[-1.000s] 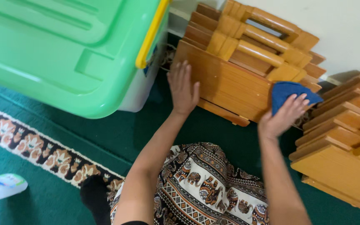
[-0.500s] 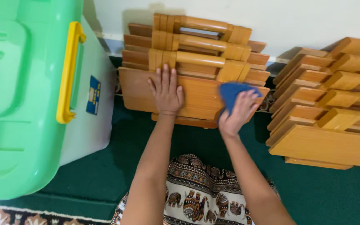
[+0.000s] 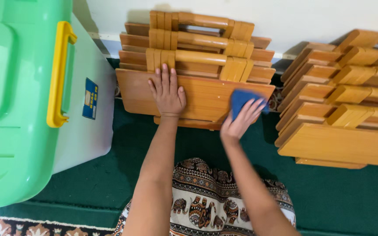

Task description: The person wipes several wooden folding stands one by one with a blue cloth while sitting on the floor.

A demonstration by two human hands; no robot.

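— Left hand (image 3: 168, 92) first: what is it doing?

— It lies flat, fingers spread apart, palm down on the top board of the wooden stack (image 3: 197, 94), gripping nothing.

— And the right hand (image 3: 240, 121)?

— Its fingers are pressed onto a blue cloth (image 3: 243, 99), holding it against the right end of the same board. I cannot tell whether they pinch it or only press.

— Where does the cloth sit relative to the left hand?

— To its right, on the same board, well apart from it.

— Any containers?

— A big plastic bin (image 3: 86, 131) on the left, pale walls, green lid (image 3: 18, 113) shut, with a yellow latch (image 3: 58, 74). What it holds is hidden.

— What is the stack made of?

— Folded pieces of varnished, honey-coloured wood, flat boards with slatted bars on the far side, leaning toward the white wall (image 3: 285, 17). A second stack (image 3: 342, 105) of the same pieces stands on the right, just beside it.

— And underneath?

— Green carpet (image 3: 337, 196), with a patterned border at the near left. Elephant-print cloth (image 3: 202, 201) covers the person's lap between the arms.
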